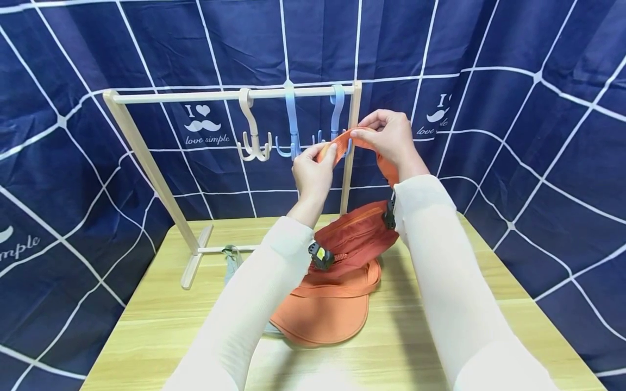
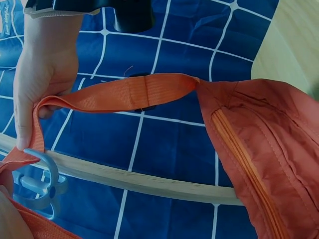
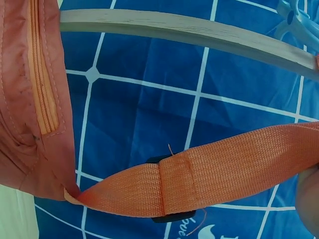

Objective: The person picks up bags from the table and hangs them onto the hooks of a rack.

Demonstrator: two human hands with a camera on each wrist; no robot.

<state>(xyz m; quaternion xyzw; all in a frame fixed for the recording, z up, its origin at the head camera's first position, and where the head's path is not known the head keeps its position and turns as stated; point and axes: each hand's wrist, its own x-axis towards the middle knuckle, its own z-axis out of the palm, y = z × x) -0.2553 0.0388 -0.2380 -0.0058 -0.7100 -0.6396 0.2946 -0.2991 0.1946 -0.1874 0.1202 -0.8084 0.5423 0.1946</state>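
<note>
A rust-orange waist bag (image 1: 354,236) hangs by its orange webbing strap (image 1: 344,142) from both hands. My left hand (image 1: 313,176) pinches the strap between thumb and fingers. Higher up and to the right, my right hand (image 1: 391,138) pinches another part of it. The stretch between them is close to the rightmost blue hook (image 1: 336,111), whose prongs are partly hidden behind strap and fingers. In the left wrist view a blue prong (image 2: 50,181) shows beside the strap; whether they touch, I cannot tell. Black buckles (image 1: 321,256) hang at the bag's side.
A wooden rack (image 1: 171,98) carries a beige hook (image 1: 253,130) and another blue hook (image 1: 292,117). Below the bag, an orange cap (image 1: 325,320) lies on the wooden table (image 1: 161,331). A grey-green cloth item (image 1: 232,263) is partly hidden behind my left sleeve.
</note>
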